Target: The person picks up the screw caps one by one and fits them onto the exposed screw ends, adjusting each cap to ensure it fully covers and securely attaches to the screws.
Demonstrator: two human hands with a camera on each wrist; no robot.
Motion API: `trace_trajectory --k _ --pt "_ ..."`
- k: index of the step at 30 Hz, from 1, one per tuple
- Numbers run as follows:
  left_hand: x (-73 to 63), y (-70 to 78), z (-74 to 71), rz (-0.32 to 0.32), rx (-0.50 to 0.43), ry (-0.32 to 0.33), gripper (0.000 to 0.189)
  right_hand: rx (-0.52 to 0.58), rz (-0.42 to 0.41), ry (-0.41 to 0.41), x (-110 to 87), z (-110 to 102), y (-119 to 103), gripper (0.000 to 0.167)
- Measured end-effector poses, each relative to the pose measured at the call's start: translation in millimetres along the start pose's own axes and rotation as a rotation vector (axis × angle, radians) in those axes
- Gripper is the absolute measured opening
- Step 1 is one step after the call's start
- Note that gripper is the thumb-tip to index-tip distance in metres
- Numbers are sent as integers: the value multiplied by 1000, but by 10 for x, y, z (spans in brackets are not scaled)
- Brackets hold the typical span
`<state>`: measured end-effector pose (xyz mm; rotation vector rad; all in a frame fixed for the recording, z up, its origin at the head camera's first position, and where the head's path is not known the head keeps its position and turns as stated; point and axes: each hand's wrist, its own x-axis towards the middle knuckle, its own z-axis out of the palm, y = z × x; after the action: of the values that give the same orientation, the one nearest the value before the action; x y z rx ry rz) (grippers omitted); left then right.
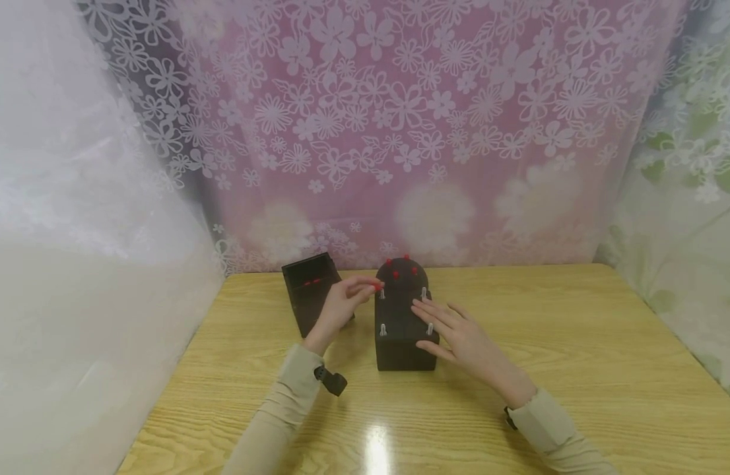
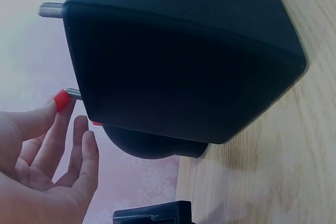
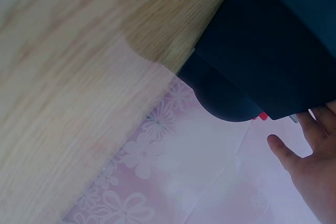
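Before me stands a black box (image 1: pixel 404 355) with several upright threaded metal studs (image 1: pixel 383 329) on its top. My left hand (image 1: pixel 338 307) pinches a small red cap (image 2: pixel 61 99) between thumb and finger, right at the tip of the far-left stud (image 2: pixel 74 93). On the right, my right hand (image 1: pixel 463 335) has its fingers stretched over the box's top and right side, holding nothing. Behind the studs, a rounded black part (image 1: pixel 403 264) carries several small red pieces (image 1: pixel 396 274).
To the left of the box, a black open tray (image 1: pixel 301 313) has small red pieces (image 1: pixel 312 283) in it. The wooden table (image 1: pixel 549 316) ends at the back against a pink floral curtain (image 1: pixel 365 152). White sheeting (image 1: pixel 92 251) hangs at the left.
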<state>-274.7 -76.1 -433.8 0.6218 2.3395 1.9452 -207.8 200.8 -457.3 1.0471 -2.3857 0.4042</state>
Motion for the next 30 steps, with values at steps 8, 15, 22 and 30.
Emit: trace_trajectory --k 8,15,22,30 --pt "8 11 12 16 11 -1 26 2 13 -12 -5 6 -1 68" --pt "47 25 29 33 98 23 24 2 -1 4 -6 23 5 67" --pt "71 60 40 57 192 32 23 14 1 7 -6 21 7 67" --pt "80 86 55 64 243 34 23 8 12 -16 -3 1 -8 68"
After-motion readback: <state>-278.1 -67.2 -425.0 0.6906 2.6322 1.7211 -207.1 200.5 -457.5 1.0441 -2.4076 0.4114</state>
